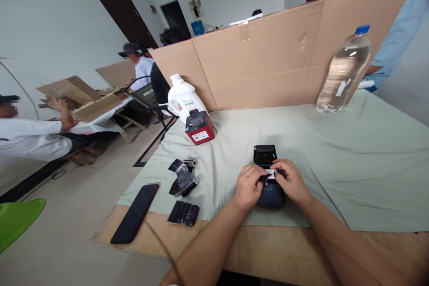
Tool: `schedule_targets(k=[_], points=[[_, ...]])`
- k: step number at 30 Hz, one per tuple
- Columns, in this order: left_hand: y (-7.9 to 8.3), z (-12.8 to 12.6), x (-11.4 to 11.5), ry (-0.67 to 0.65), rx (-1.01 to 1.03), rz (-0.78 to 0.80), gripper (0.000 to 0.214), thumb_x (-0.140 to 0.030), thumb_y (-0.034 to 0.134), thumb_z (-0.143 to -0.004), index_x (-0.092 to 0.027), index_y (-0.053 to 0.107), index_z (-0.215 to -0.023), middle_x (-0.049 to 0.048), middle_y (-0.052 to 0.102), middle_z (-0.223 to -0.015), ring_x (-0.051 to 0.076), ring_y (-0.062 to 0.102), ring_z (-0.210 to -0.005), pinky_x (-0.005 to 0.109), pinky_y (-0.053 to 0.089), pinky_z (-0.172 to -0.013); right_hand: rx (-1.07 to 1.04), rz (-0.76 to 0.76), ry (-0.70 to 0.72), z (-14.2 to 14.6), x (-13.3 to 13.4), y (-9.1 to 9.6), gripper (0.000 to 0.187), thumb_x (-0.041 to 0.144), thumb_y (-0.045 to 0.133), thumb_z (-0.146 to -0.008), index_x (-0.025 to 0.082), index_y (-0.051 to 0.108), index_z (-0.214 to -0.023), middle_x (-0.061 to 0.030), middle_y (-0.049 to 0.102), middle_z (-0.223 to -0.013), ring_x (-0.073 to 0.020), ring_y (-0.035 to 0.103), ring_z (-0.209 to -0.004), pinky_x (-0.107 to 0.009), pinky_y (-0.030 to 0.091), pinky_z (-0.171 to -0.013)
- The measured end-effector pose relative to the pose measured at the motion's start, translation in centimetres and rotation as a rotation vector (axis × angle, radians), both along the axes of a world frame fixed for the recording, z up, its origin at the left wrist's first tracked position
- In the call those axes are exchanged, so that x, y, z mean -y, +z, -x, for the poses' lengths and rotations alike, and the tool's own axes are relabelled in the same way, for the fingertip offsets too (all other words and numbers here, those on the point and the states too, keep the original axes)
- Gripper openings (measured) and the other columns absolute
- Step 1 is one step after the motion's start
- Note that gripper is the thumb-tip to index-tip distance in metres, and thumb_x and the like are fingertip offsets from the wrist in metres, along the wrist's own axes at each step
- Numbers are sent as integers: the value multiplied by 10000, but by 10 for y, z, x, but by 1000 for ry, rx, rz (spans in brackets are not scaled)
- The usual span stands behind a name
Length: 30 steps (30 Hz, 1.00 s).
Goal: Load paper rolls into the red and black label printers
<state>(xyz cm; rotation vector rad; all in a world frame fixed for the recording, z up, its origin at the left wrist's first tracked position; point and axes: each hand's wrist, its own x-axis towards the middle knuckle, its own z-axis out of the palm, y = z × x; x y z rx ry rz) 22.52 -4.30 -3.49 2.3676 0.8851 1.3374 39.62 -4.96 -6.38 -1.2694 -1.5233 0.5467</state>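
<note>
A small dark device [272, 198] with its black lid [264, 155] raised lies on the green cloth [228, 136]. Over its opening, my left hand [249, 186] pinches a thin black-and-white strip [271, 173] from the left. From the other side, the fingers of my right hand [291, 182] are closed on the same strip. My fingers cover part of the strip and of the device's inside. Left of my hands lie a loose black film roll [183, 179] and a crumpled black film piece [183, 213].
A phone [135, 213] lies at the table's left edge. Farther back stand a red-and-black box [200, 130], a white jug [184, 97] and a clear water bottle [345, 73]. A cardboard screen [261, 65] borders the far side. Other people sit at the left.
</note>
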Motion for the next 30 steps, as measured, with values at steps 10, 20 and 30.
schedule_targets(k=[10, 20, 30], points=[[-7, 2, 0, -66, 60, 28, 437, 53, 374, -686, -200, 599, -962, 66, 662, -938, 191, 613, -995, 375, 514, -868, -16, 31, 33, -3, 2, 9, 164, 228, 533, -761, 250, 684, -821, -57, 651, -941, -226, 596, -948, -395, 474, -841], [-6, 1, 0, -107, 54, 115, 388, 16, 420, -738, -199, 601, -1005, 64, 640, -991, 177, 602, -982, 347, 506, -874, 45, 74, 46, -10, -3, 11, 173, 246, 523, -751, 243, 695, -772, -53, 671, -882, -231, 596, -916, -415, 450, -862], [3, 11, -5, -23, -79, 321, 578, -5, 555, -550, -192, 528, -1096, 53, 594, -985, 235, 518, -1000, 399, 452, -901, 15, 95, 56, -9, 0, 10, 159, 218, 521, -756, 240, 631, -869, -53, 640, -944, -228, 576, -948, -375, 463, -802]])
